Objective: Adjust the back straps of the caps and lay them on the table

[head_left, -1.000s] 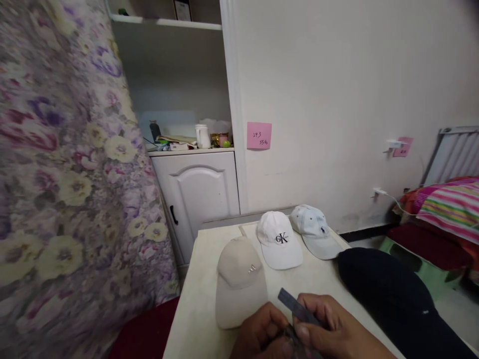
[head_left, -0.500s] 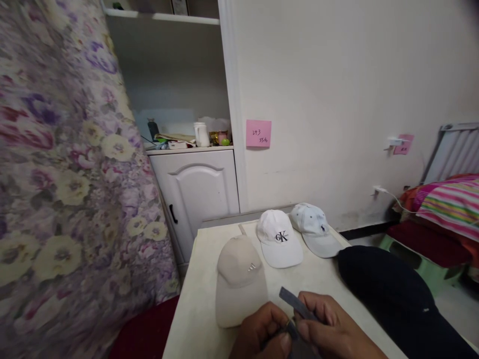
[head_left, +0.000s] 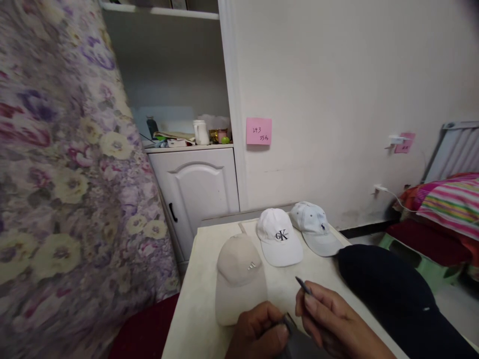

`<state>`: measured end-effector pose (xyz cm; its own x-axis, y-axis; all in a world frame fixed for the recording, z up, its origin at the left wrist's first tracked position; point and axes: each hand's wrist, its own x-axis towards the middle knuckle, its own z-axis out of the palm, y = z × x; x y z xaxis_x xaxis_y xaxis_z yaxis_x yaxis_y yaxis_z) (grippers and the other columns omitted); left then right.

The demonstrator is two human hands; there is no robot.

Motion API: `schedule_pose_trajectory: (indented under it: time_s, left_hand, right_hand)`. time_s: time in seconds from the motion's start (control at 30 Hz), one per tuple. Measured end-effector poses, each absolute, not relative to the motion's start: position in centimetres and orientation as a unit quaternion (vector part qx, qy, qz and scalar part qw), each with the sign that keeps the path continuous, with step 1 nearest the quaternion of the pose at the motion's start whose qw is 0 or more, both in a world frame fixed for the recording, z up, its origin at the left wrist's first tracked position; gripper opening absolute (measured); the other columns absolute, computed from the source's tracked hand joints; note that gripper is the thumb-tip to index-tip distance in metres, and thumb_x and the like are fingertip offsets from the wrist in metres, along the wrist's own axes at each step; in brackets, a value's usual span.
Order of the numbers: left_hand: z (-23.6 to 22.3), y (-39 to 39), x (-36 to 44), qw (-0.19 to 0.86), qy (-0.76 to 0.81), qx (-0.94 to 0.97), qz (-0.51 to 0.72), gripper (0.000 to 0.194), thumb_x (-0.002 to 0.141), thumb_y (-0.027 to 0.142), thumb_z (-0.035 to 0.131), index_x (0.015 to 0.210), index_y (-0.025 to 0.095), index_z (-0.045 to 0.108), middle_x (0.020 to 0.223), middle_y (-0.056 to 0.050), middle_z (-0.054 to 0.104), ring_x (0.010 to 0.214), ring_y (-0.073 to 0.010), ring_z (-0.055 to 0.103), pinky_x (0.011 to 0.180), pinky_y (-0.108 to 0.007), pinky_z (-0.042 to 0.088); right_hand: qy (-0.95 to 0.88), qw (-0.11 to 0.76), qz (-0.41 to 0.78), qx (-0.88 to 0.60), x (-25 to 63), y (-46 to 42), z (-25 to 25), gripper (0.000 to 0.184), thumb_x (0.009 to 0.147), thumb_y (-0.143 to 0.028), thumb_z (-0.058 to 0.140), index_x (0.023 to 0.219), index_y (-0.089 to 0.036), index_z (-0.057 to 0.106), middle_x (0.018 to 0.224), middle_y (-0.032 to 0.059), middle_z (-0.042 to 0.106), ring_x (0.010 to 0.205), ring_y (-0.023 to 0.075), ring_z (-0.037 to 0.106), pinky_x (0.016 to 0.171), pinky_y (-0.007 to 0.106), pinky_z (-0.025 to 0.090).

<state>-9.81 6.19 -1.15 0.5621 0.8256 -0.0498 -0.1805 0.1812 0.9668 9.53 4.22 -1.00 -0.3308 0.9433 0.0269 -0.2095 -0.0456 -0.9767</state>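
Both my hands are at the bottom of the view, over a pale table point(head_left: 194, 299). My left hand point(head_left: 258, 334) is closed in a pinch on a small dark grey piece point(head_left: 289, 323). My right hand point(head_left: 329, 324) grips the same dark item, whose thin strap end point(head_left: 303, 285) sticks up past its fingers. A beige cap point(head_left: 239, 276) lies just beyond my left hand. Behind it sit a white cap with a black logo point(head_left: 277, 239) and a pale blue cap point(head_left: 314, 227).
A large dark navy cap point(head_left: 389, 294) lies at the table's right. A floral curtain point(head_left: 63, 174) hangs at the left. A white cabinet point(head_left: 194, 189) with cluttered shelf stands behind. Pink note point(head_left: 259, 131) on the wall; striped bedding point(head_left: 449, 199) at the right.
The strap in my right hand has turned from flat-on to edge-on and now looks thin. My hands have shifted slightly; the caps have not moved.
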Motion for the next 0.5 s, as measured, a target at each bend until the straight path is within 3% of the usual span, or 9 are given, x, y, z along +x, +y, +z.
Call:
schedule_pose_trajectory:
  time_s: [0.13, 0.23, 0.43, 0.5]
  left_hand:
    - [-1.1, 6.2, -9.8, 0.714, 0.304, 0.517, 0.360, 0.037, 0.071, 0.051, 0.080, 0.070, 0.018, 0.061, 0.059, 0.005, 0.054, 0.052, -0.0076, 0.035, 0.056, -0.025, 0.024]
    - [-1.3, 6.4, -9.9, 0.716, 0.302, 0.513, 0.365, 0.039, 0.070, 0.052, 0.081, 0.071, 0.017, 0.063, 0.059, 0.005, 0.053, 0.051, -0.0073, 0.035, 0.055, -0.024, 0.023]
    - [-2.6, 7.2, -9.9, 0.711, 0.293, 0.518, 0.374, 0.040, 0.067, 0.054, 0.081, 0.069, 0.018, 0.063, 0.054, 0.006, 0.052, 0.048, -0.0072, 0.035, 0.052, -0.024, 0.025]
    - [-3.1, 7.5, -9.9, 0.708, 0.295, 0.520, 0.375, 0.042, 0.066, 0.056, 0.080, 0.068, 0.018, 0.062, 0.053, 0.006, 0.051, 0.047, -0.0072, 0.035, 0.051, -0.024, 0.025]
  right_hand:
    - [-0.475, 0.482, 0.635, -0.371, 10.1, 3.8, -0.2, 0.046, 0.097, -0.058, 0.046, 0.089, -0.017, 0.065, 0.058, -0.0058, 0.047, 0.047, 0.0068, 0.021, 0.041, 0.022, 0.014]
    - [-0.434, 0.488, 0.677, -0.339, 10.3, 3.7, 0.0, 0.043, 0.095, -0.057, 0.052, 0.092, -0.017, 0.069, 0.066, -0.0026, 0.052, 0.052, 0.0070, 0.023, 0.046, 0.022, 0.015]
    - [-0.375, 0.491, 0.729, -0.294, 10.1, 3.7, 0.2, 0.062, 0.092, -0.066, 0.049, 0.104, -0.011, 0.076, 0.074, 0.0050, 0.060, 0.055, 0.0080, 0.029, 0.050, 0.024, 0.017]
    - [-0.366, 0.497, 0.731, -0.291, 10.0, 3.8, 0.1, 0.059, 0.092, -0.063, 0.053, 0.103, -0.009, 0.076, 0.077, 0.0080, 0.063, 0.058, 0.0091, 0.032, 0.052, 0.024, 0.020]
